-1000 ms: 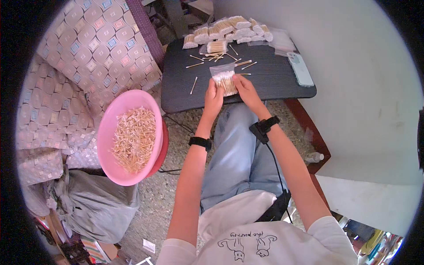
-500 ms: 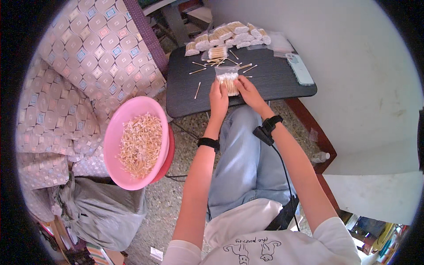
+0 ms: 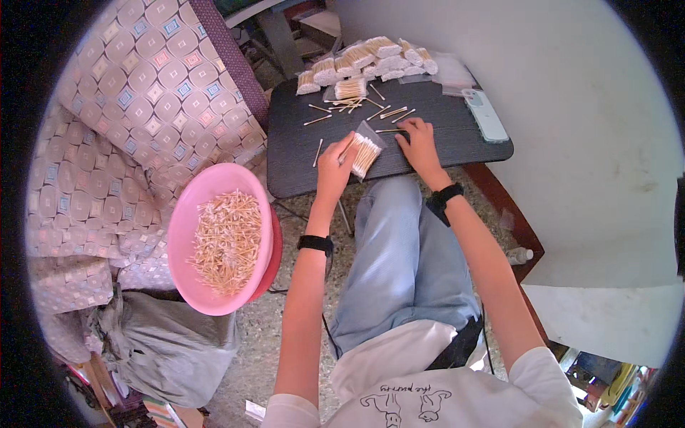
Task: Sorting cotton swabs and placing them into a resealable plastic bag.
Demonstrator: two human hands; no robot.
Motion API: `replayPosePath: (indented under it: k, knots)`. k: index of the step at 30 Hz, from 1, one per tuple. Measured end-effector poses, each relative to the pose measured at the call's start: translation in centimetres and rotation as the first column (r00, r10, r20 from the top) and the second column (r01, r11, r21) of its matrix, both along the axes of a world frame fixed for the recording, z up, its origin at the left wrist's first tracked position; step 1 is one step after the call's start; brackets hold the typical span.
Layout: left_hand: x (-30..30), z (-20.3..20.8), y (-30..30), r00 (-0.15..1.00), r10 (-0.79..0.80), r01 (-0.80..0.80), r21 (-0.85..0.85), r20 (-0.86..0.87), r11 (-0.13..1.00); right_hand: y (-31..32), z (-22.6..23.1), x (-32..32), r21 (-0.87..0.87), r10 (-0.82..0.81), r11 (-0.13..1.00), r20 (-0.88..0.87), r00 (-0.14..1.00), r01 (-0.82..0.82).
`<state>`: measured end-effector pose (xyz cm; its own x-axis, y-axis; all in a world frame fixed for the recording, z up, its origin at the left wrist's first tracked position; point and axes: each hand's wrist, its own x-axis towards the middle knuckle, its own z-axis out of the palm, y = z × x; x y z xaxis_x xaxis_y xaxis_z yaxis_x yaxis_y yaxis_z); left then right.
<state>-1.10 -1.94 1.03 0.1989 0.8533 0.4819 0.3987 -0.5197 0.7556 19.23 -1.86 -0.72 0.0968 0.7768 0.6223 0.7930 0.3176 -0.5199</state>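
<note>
My left hand is closed around one side of a small clear plastic bag packed with cotton swabs. It holds the bag tilted over the near part of the black table. My right hand is at the tabletop, its thumb and bent fingers apart on either side of the right end of a single loose cotton swab. Farther back, several loose swabs lie scattered and in a small heap. Behind them rests another bundle of swabs in a bag.
Filled swab bags are piled along the far edge of the black table. Flat clear bags and a pale phone sit at the right. A pink basin of loose swabs stands left of the table, beside a patterned cloth.
My hands have moved apart. My right hand has let go of the bag and shifted right to a loose swab; my left hand has drawn the bag slightly nearer and tilted it.
</note>
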Motion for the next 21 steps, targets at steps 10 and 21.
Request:
replayPosePath:
  k: [10, 21]
  knots:
    - [-0.9, -0.2, 0.9, 0.974, -0.135, 0.187, -0.306, 0.182, 0.934, 0.4, -0.1, 0.7, -0.113, 0.052, 0.991, -0.165, 0.985, -0.071]
    - [2.5, -0.4, -4.2, 0.853, 0.244, -0.080, 0.348, -0.461, 0.934, -0.3, 0.4, 1.3, -0.176, 0.112, 0.972, -0.236, 0.965, -0.156]
